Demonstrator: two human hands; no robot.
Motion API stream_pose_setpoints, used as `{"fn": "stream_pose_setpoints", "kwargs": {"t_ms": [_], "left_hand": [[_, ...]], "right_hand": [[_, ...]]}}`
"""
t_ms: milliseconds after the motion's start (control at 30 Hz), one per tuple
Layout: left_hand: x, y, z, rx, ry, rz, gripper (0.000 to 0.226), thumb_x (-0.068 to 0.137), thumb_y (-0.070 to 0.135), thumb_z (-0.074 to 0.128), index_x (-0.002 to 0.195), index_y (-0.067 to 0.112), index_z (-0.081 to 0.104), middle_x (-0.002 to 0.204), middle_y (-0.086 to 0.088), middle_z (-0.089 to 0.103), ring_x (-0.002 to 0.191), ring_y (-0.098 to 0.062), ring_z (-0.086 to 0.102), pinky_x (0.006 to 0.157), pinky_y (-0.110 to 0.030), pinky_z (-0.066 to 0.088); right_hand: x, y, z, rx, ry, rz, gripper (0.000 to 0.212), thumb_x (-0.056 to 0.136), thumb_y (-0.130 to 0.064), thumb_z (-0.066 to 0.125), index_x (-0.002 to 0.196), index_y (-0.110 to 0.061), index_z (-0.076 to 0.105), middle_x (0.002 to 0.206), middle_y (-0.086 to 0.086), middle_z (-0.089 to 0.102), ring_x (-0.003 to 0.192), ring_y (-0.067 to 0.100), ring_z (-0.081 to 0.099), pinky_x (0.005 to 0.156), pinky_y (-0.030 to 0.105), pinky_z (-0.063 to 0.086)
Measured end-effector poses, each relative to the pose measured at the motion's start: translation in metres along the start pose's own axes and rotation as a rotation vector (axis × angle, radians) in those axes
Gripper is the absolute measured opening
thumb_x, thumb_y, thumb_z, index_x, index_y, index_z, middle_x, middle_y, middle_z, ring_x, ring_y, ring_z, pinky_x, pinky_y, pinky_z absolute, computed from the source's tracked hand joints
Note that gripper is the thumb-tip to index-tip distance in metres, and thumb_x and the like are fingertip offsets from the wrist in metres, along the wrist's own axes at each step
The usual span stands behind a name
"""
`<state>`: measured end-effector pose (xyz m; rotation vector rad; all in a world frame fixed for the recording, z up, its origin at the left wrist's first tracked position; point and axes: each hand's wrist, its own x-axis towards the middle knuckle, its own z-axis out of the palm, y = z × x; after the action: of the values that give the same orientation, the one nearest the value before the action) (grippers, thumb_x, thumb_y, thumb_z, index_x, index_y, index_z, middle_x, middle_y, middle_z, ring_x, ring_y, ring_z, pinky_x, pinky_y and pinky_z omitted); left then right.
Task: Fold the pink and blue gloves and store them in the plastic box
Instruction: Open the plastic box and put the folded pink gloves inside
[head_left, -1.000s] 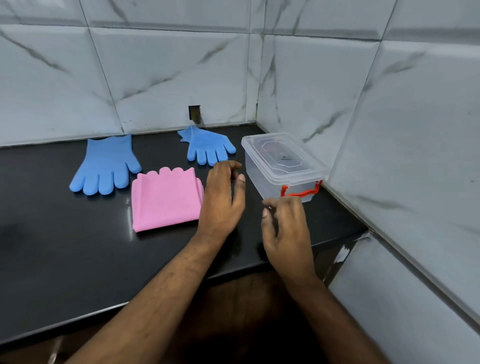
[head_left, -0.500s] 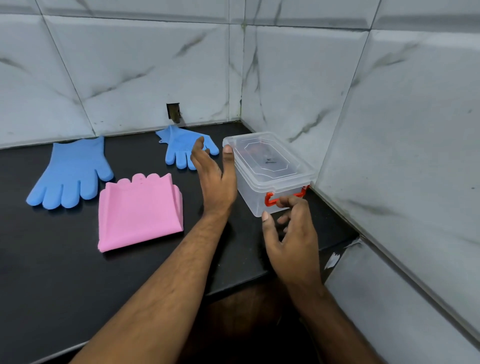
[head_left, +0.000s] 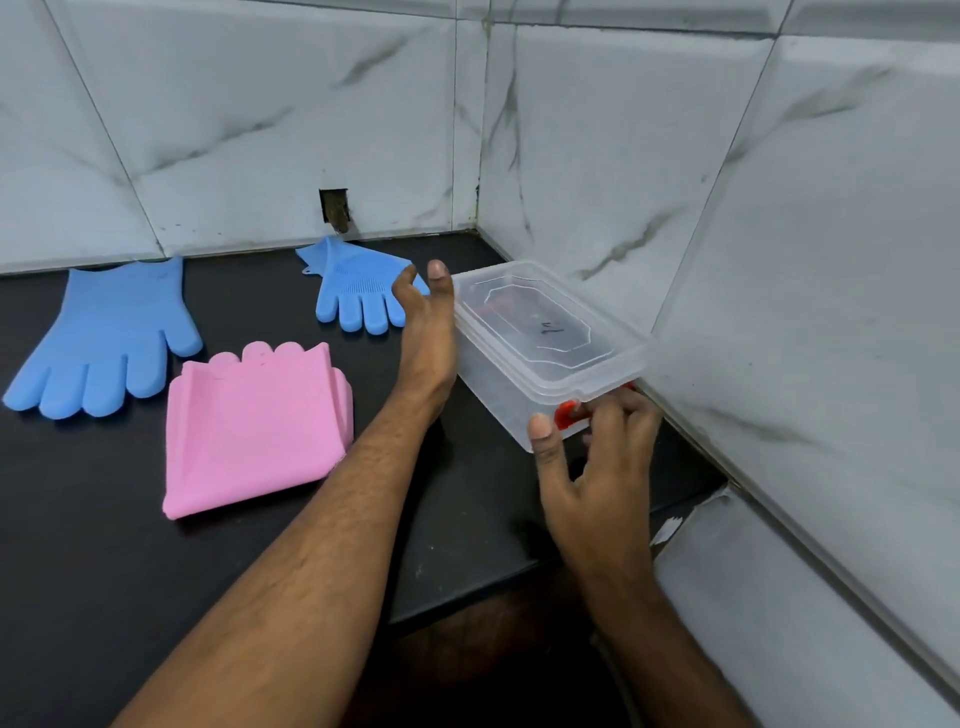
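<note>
A clear plastic box (head_left: 540, 338) with its lid on stands in the right corner of the black counter (head_left: 104, 545). My right hand (head_left: 597, 467) has its fingers on the red latch (head_left: 569, 413) at the box's near end. My left hand (head_left: 428, 332) rests against the box's left side, fingers spread. A folded pink glove (head_left: 254, 431) lies left of my left arm. One blue glove (head_left: 109, 338) lies flat at the far left. Another blue glove (head_left: 358, 291) lies by the back wall, partly behind my left hand.
Marble-tiled walls close the counter at the back and on the right. A small dark hole (head_left: 335, 210) sits in the back wall above the far blue glove. The counter's front edge (head_left: 467, 597) runs just under my forearms.
My left hand moved from beside the pink glove to the box's left side. My right hand moved forward onto the red latch.
</note>
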<state>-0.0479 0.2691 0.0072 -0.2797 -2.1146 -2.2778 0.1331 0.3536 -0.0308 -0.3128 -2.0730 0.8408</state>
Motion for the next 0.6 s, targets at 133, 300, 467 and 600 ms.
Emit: {"fn": "stream_pose_setpoints", "kwargs": {"t_ms": [133, 300, 467, 600], "left_hand": [[-0.003, 0.003, -0.007, 0.008, 0.026, -0.007, 0.048, 0.097, 0.073, 0.038, 0.120, 0.035, 0.057, 0.111, 0.026, 0.062, 0.105, 0.009, 0.056, 0.084, -0.016, 0.039], [-0.007, 0.003, -0.008, 0.002, -0.053, 0.008, 0.046, 0.095, 0.067, 0.051, 0.125, 0.034, 0.059, 0.116, 0.022, 0.062, 0.110, 0.006, 0.056, 0.085, -0.017, 0.040], [-0.005, -0.003, -0.006, 0.016, -0.133, -0.020, 0.056, 0.089, 0.062, 0.061, 0.134, 0.029, 0.052, 0.129, 0.004, 0.063, 0.120, -0.014, 0.059, 0.107, -0.040, 0.048], [-0.006, 0.004, -0.010, 0.018, -0.047, -0.040, 0.046, 0.081, 0.072, 0.055, 0.109, 0.038, 0.068, 0.108, 0.020, 0.070, 0.111, -0.007, 0.062, 0.109, -0.047, 0.048]], "right_hand": [[0.012, 0.006, -0.007, 0.024, 0.030, 0.048, 0.046, 0.094, -0.057, 0.052, 0.102, -0.012, 0.061, 0.113, -0.001, 0.051, 0.110, 0.016, 0.047, 0.092, 0.007, 0.034], [0.026, 0.012, -0.010, 0.059, 0.057, 0.120, 0.060, 0.088, -0.063, 0.056, 0.114, -0.010, 0.058, 0.110, -0.001, 0.056, 0.107, 0.021, 0.053, 0.092, 0.029, 0.044], [0.026, 0.009, -0.010, 0.104, 0.044, 0.234, 0.088, 0.080, -0.070, 0.058, 0.147, -0.016, 0.040, 0.138, 0.000, 0.053, 0.129, 0.018, 0.047, 0.103, 0.023, 0.042], [0.025, 0.011, -0.010, 0.041, 0.024, 0.226, 0.100, 0.081, -0.072, 0.051, 0.159, -0.013, 0.027, 0.152, 0.005, 0.046, 0.141, 0.019, 0.036, 0.111, 0.031, 0.034]]}}
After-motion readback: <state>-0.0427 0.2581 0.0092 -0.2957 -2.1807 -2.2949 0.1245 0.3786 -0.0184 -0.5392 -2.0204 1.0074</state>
